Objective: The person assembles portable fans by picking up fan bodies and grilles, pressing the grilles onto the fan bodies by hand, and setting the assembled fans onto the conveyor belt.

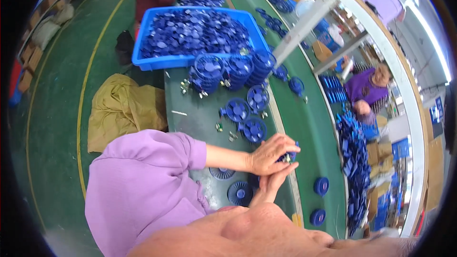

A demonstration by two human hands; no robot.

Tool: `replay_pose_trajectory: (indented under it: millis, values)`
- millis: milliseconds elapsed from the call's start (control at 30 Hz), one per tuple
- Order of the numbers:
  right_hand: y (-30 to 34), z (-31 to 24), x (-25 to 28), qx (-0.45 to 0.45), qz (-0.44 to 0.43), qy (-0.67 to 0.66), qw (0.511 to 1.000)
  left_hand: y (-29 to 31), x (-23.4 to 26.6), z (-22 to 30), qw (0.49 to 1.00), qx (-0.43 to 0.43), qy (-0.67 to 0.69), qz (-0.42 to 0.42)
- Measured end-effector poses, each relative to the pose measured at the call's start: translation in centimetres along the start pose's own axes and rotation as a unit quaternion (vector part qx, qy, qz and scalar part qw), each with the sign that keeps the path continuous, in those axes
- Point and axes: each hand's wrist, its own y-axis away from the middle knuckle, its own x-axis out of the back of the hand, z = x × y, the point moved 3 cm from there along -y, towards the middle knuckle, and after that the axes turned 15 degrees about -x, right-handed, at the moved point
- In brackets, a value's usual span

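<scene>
My left hand [269, 156], at the end of a lilac sleeve, curls over a blue plastic fan part [291, 155]. A small pale and green piece shows at its edge. From below, my right hand [275, 181] presses against the same part, fingers together. Most of the part is hidden between the two hands. Just beyond them lie round blue fan housings [254, 129], some with small circuit boards [219, 127] on wires. Nearer to me on the bench are a ribbed blue fan grille [240, 193] and another partly under my left forearm [222, 173].
A blue tub [143, 61] full of small blue blades stands at the far end of the bench [183, 126], behind stacked fan housings [208, 72]. Right of the bench runs a green conveyor belt [312, 133] carrying round blue parts [321, 185]. Co-workers [366, 85] are across it and beyond the tub.
</scene>
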Motion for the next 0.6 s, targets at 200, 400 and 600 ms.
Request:
replay_pose_trajectory:
  millis: [200,400,600]
  values:
    - [-2.3,-0.2,2.9,0.0,0.067,-0.045,0.997,-0.5,-1.2,-1.8,0.998,-0.036,0.0,-0.047]
    - [-2.6,-4.1,11.3,0.097,0.182,0.12,0.971,-0.4,-2.7,-5.3,0.977,-0.019,-0.002,-0.212]
    - [2.9,-9.4,16.8,0.237,0.578,0.588,0.515,-1.7,2.9,-15.7,0.901,-0.069,-0.227,-0.364]
